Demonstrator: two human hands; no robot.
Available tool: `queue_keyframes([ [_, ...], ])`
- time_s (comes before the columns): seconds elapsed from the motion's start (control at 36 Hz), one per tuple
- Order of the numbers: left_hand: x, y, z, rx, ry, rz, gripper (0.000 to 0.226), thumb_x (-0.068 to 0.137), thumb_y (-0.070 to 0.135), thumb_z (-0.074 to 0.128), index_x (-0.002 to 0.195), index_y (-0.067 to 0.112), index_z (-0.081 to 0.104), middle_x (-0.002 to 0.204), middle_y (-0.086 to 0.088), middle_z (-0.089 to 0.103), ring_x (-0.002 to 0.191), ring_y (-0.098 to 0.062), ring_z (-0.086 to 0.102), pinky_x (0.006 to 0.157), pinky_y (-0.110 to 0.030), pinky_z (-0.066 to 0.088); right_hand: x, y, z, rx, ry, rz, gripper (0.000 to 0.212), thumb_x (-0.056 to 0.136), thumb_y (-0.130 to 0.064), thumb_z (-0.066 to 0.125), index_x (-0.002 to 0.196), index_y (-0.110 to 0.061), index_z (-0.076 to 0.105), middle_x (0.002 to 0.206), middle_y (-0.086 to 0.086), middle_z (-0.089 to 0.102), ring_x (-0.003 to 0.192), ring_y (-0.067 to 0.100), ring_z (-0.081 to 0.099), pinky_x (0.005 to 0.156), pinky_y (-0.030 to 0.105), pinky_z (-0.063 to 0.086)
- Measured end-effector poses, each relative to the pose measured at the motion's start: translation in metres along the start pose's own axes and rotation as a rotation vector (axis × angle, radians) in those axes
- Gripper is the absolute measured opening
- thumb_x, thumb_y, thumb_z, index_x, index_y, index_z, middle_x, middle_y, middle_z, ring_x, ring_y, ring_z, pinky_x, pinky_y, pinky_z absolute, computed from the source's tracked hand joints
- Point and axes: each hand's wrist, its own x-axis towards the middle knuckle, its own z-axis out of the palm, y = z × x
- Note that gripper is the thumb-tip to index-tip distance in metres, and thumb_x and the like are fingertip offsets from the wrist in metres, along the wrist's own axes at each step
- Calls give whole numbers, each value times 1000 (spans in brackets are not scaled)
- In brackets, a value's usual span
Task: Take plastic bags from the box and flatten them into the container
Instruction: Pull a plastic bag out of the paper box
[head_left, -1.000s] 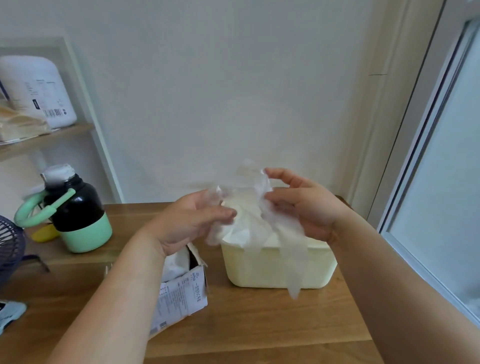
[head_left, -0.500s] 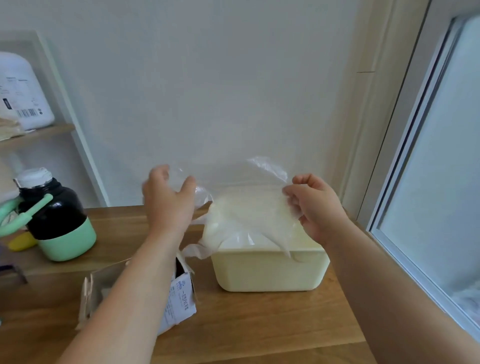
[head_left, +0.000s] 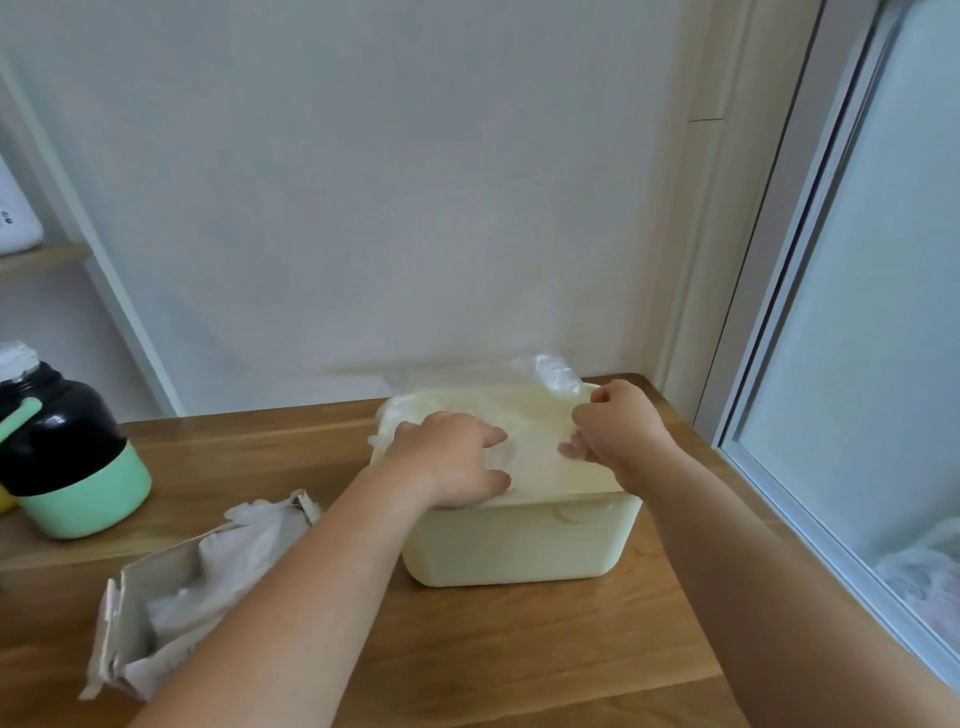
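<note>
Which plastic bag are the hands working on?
The clear bag spread across the pale yellow container, under the left hand and right hand; the other bags sit crumpled in the torn cardboard box.

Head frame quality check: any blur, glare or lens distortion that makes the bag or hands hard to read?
Head view: soft, even light, no hard shadows; wide-angle lens slants the window frame; the translucent plastic bag nearly blends into the cream container; left hand and right hand slightly soft but readable; small highlight on the black flask.
</note>
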Motion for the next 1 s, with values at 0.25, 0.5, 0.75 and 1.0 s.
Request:
queue_keyframes([
  [0.25, 17, -13, 0, 40, -197, -54, 62, 92, 48, 56, 148, 38, 33, 155, 14, 32, 142, -17, 31, 111, -34, 31, -3, -1, -5, -871, 110, -317, 40, 85, 2, 44, 122, -13, 48, 117, 8, 48, 105, 25, 47, 75, 29, 40],
  [0.5, 19, -4, 5, -104, -293, -1, 58, 95, 31, 55, 149, 30, 33, 154, 9, 36, 139, -14, 37, 110, -27, 33, 6, 2, 6, -823, -436, -331, 61, 88, -24, 61, 144, -23, 38, 150, -7, 36, 136, 14, 35, 103, 21, 28],
  [0.75, 12, -25, -1, -27, -221, -7, 65, 90, 46, 61, 148, 31, 36, 154, 12, 33, 142, -12, 31, 113, -28, 29, 25, 12, 7, -1110, -561, -123, 88, 85, -35, 66, 152, -25, 12, 158, -5, 18, 143, 21, 22, 113, 37, 25],
  [1.0, 9, -20, -8, 360, -272, -141, 55, 92, 59, 48, 136, 28, 54, 138, 4, 53, 138, -18, 35, 115, -59, -14, 22, 13, 11, -1177, -482, -124, 53, 88, -20, 62, 137, -8, 45, 140, 8, 48, 126, 25, 48, 101, 35, 40],
])
